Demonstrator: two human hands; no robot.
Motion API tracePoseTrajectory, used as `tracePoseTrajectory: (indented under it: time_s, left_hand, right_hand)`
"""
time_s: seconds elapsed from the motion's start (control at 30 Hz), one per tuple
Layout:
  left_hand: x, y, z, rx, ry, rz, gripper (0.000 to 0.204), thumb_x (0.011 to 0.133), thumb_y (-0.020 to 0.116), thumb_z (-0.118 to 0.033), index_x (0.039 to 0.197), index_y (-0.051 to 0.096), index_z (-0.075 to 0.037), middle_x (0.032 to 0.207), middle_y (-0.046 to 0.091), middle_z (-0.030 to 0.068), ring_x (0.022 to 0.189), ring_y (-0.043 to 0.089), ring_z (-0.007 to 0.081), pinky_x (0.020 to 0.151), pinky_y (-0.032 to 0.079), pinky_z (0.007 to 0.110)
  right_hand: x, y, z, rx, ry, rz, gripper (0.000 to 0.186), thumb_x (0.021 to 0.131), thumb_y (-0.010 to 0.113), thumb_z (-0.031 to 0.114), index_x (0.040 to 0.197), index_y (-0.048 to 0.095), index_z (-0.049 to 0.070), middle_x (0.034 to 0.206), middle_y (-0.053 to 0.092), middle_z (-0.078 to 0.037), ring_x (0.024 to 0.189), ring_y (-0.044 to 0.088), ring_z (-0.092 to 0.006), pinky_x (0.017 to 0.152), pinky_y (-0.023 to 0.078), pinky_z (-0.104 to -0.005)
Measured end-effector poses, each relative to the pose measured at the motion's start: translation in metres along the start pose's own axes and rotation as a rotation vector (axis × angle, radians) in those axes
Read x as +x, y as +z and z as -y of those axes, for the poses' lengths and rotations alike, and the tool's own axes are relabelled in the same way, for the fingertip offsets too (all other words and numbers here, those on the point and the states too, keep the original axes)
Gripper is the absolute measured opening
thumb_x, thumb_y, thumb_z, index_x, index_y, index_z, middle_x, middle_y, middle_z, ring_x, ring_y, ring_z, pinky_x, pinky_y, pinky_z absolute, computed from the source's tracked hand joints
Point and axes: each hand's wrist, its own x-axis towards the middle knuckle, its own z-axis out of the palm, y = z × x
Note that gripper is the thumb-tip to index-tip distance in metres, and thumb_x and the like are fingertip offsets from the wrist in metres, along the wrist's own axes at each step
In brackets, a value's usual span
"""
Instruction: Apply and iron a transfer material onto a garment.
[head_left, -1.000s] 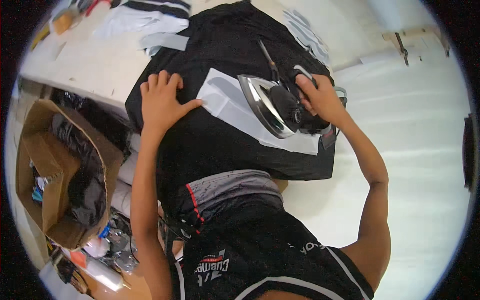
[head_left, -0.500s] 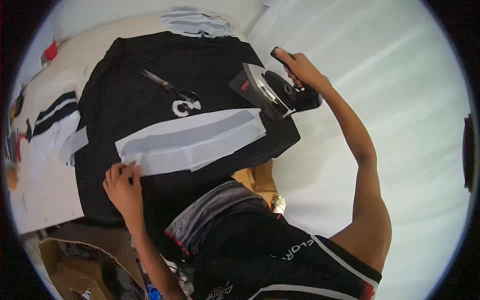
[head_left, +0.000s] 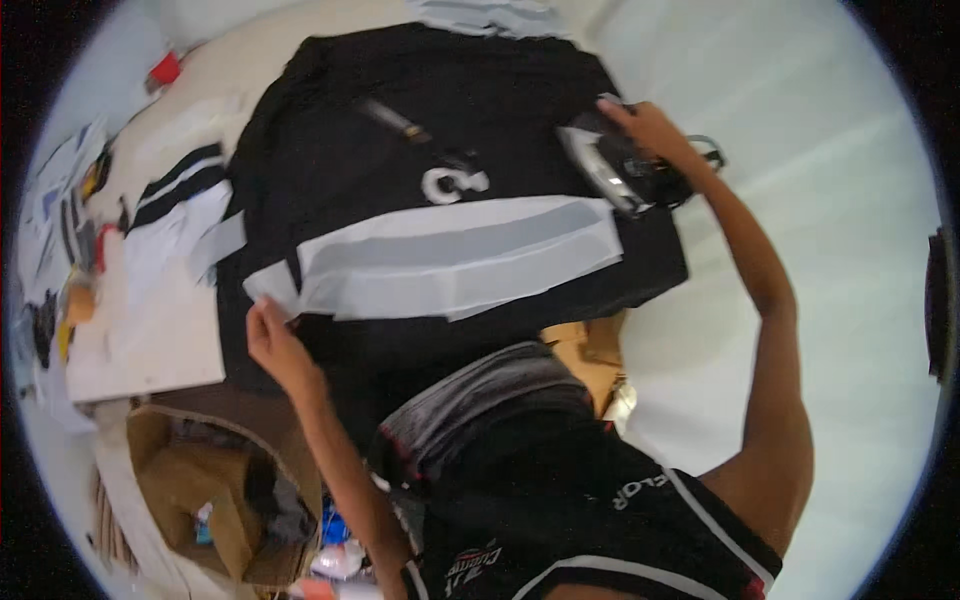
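Observation:
A black cloth (head_left: 380, 80) covers the work surface before me, and a long white and grey fabric strip (head_left: 440, 255) lies across its near part. At the strip's left end, my left hand (head_left: 280, 345) pinches a small pale fabric piece (head_left: 270, 285) by its near edge. My right hand (head_left: 650, 135) grips the handle of an iron (head_left: 615, 170) at the strip's right end; whether its plate touches the cloth I cannot tell. Scissors (head_left: 400, 122), blurred, rest beyond the strip, with a small white curved piece (head_left: 440, 185) by their handles.
White pieces with black stripes (head_left: 180, 200) lie to the left, near a red object (head_left: 163, 70) farther back. More pale pieces (head_left: 490, 18) are at the far edge. Below left stands an open cardboard box (head_left: 180, 480). A white sheet (head_left: 860, 300) spreads on the right.
The view has shifted, so the scene sits farther right. The iron is tilted differently and looks lower. A small pale piece now shows in my left hand, turned out from the strip's left end.

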Motion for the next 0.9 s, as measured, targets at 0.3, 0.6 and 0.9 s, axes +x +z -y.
tracePoseTrajectory:
  time_s: [0.3,0.6,0.9]
  left_hand:
    - [-0.004,-0.002,-0.019,-0.069,-0.084,0.007,0.021,0.09,0.071,-0.019,0.094,0.069,0.001,0.087,0.066,0.0019,0.074,0.06,0.0099,0.07,0.045,0.024]
    - [-0.051,0.02,-0.073,-0.348,-0.258,0.03,0.016,0.091,0.067,-0.016,0.095,0.065,0.0,0.086,0.066,0.0039,0.074,0.063,0.0119,0.065,0.054,0.028]
    - [-0.106,0.042,-0.111,-0.26,-0.244,0.228,0.018,0.09,0.069,-0.012,0.097,0.067,0.004,0.09,0.069,0.0083,0.075,0.061,0.0108,0.065,0.049,0.024]
  right_hand:
    - [0.0,0.001,-0.005,-0.137,-0.066,0.013,0.07,0.087,0.053,0.068,0.074,0.061,0.0,0.056,0.053,-0.009,0.051,0.058,-0.0214,0.052,0.047,-0.0352]
    - [-0.076,0.018,0.124,0.172,-0.332,-0.275,0.037,0.088,0.069,0.031,0.117,0.064,0.008,0.104,0.063,-0.006,0.094,0.062,-0.0166,0.081,0.05,-0.0321]
    - [-0.15,0.114,0.245,1.08,-0.321,0.551,0.019,0.085,0.073,0.015,0.101,0.071,0.004,0.093,0.069,-0.003,0.084,0.061,-0.0108,0.077,0.049,-0.0275]
